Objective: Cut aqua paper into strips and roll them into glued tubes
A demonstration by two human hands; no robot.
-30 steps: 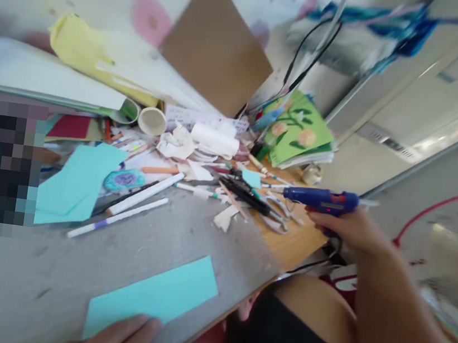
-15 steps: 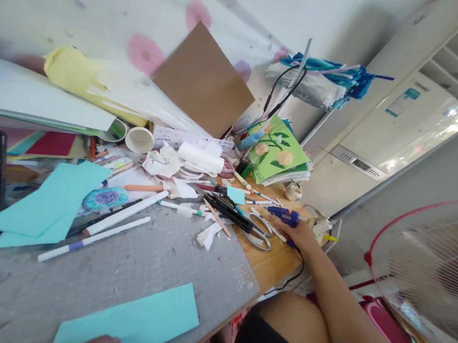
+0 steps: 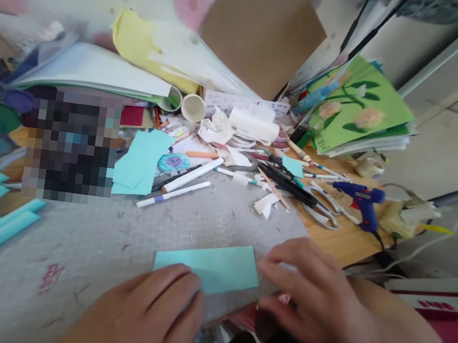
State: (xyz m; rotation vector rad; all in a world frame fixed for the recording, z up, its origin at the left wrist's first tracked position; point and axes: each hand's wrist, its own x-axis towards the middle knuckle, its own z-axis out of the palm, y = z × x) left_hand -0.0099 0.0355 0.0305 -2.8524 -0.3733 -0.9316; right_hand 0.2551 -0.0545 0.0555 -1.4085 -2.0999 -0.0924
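Lying on the grey mat (image 3: 117,252), the turquoise paper strip (image 3: 226,272) runs left to right: left hand (image 3: 151,313) over its near-left part, grip impossible to tell; right hand (image 3: 317,301), grip parted, just beside its right end.

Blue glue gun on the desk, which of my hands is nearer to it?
Right. Your right hand is by the right end of the turquoise paper, below the glue gun in the view; your left hand is farther away, on the paper's left part.
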